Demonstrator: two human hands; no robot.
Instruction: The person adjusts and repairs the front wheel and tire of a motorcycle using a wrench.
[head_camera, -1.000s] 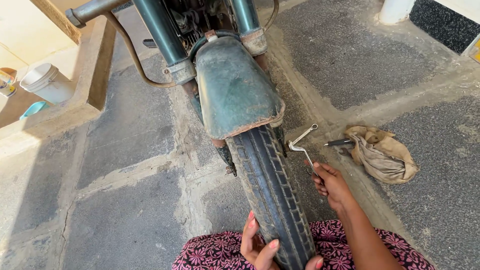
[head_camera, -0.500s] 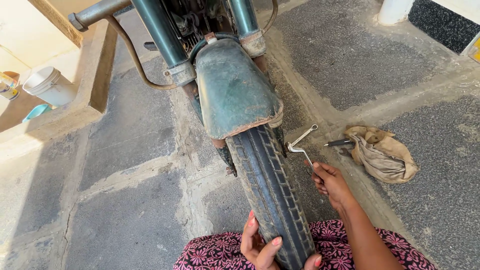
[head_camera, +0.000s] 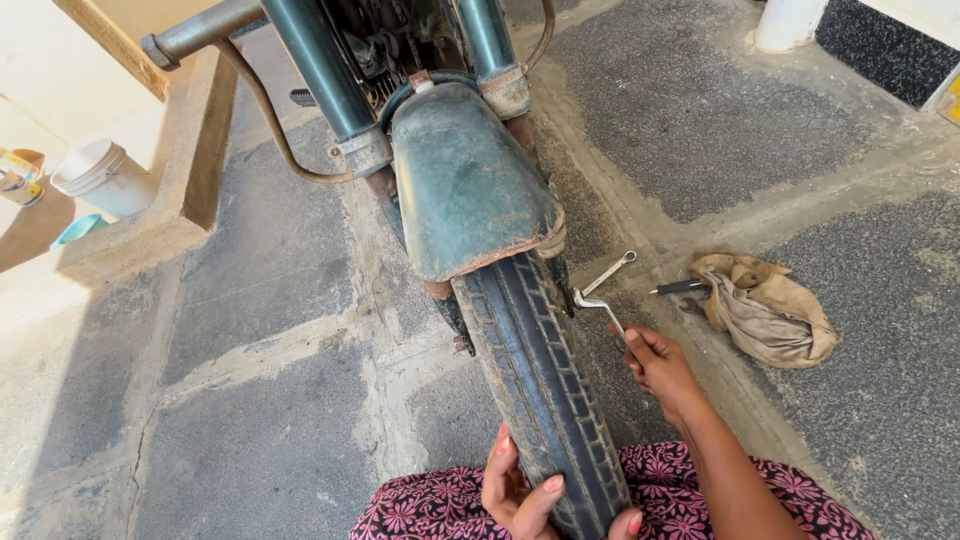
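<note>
Front wheel of a motorcycle seen from above, standing on a paved stone floor. The left hand grips the near end of the tyre, thumb and fingers wrapped over the tread from either side; its palm is hidden behind the rubber and its wrist is cut off by the lower edge of the view. The right hand is closed around the lower end of a bent metal spanner, whose upper end reaches the right side of the wheel, just below the rusted rim of the green mudguard. The fastener it meets is hidden by the tyre and cannot be made out. A second spanner lies on the floor just beyond, near a dark-handled tool that is partly tucked under a crumpled tan rag. A white bucket stands beyond a raised kerb towards the far left corner. Pink-flowered cloth covers the person's lap at the lower edge. The fork legs are cut off by the upper edge.
</note>
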